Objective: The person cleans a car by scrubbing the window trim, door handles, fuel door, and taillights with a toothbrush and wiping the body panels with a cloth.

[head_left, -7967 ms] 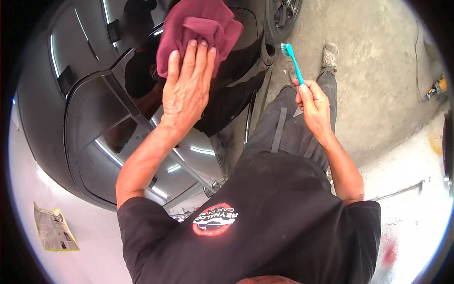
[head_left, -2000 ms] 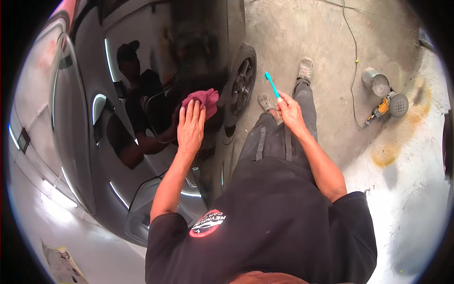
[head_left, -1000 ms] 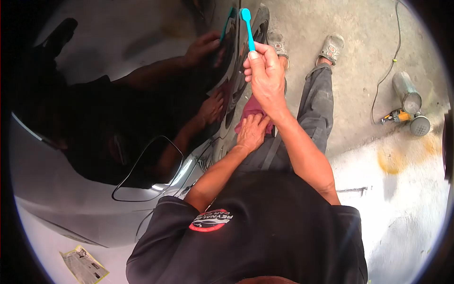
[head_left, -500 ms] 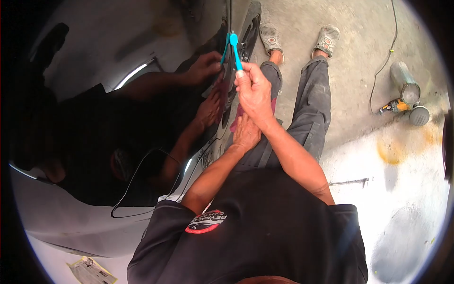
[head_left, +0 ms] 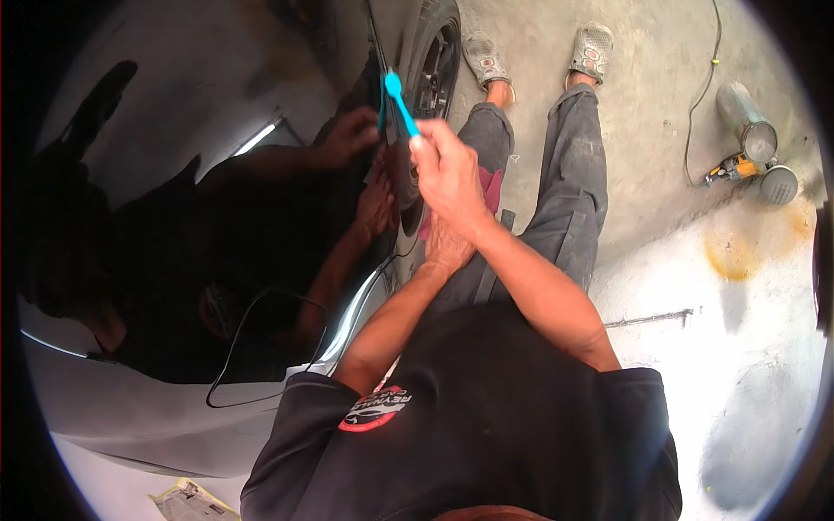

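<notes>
My right hand [head_left: 447, 174] is closed round the handle of a slim teal tool [head_left: 405, 111] with a rounded, flattened head. The tool's head points up and left, right at the dark seam along the edge of a glossy black car panel [head_left: 217, 321]. Lower down, my left hand [head_left: 449, 246] sits behind my right wrist, with most of its fingers hidden. A maroon cloth [head_left: 491, 187] shows beyond it and along its side, bunched by the left hand. Both hands and the tool are mirrored in the black paint.
A car wheel [head_left: 432, 74] stands beyond the tool. On the concrete floor at right lie an orange and black power tool [head_left: 731, 168], a metal cylinder [head_left: 745, 117] and a cord [head_left: 695, 113]. A thin black cable [head_left: 228, 369] loops across the panel. Newspaper [head_left: 193, 502] lies at lower left.
My right hand and the teal tool have moved left and slightly down, and the tool tilts more to the left. More of the wheel and the maroon cloth shows.
</notes>
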A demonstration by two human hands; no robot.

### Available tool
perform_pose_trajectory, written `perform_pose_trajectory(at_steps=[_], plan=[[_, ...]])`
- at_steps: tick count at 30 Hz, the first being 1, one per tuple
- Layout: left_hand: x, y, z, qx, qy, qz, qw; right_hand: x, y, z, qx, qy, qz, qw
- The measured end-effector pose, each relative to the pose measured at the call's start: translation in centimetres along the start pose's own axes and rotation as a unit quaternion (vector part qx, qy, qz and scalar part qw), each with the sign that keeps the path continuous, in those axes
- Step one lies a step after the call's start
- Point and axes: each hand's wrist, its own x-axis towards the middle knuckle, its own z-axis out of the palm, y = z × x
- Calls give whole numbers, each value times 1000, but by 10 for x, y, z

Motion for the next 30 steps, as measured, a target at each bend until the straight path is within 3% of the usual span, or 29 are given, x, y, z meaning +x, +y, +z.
perform_pose_trajectory(at_steps=[3, 5, 8, 11, 14, 17, 18, 21, 24, 27, 30], plan=[[0, 8, -8, -9, 13, -17, 1000, -25, 21, -2, 0, -12, 29, 1000], [-3, -5, 11, 48, 67, 37, 996, -32, 30, 1, 3, -13, 59, 998], [1, -9, 13, 142, 66, 63, 986, -48, 46, 9, -38, -9, 82, 996], [6, -9, 9, 150, 101, 98, 979, -42, 34, 5, 26, -1, 76, 997], [4, -6, 11, 115, 68, 67, 989, -5, 7, -1, 51, 12, -9, 999], [10, 11, -10, 81, -60, 11, 995, 47, -32, -5, 61, 23, -62, 996], [11, 11, -7, 74, -3, 18, 997, 54, -41, -7, 68, 20, -58, 996], [9, 10, -11, 59, -55, 3, 997, 55, -49, -7, 79, 13, -42, 996], [6, 0, -4, 95, -59, 6, 994, 15, -16, -4, 61, 8, -24, 998], [8, 21, -29, -29, -84, -61, 994, 3, -7, -8, 21, -11, 34, 999], [14, 14, -11, -68, 20, -67, 995, 44, -36, -10, 41, 6, -18, 999]])
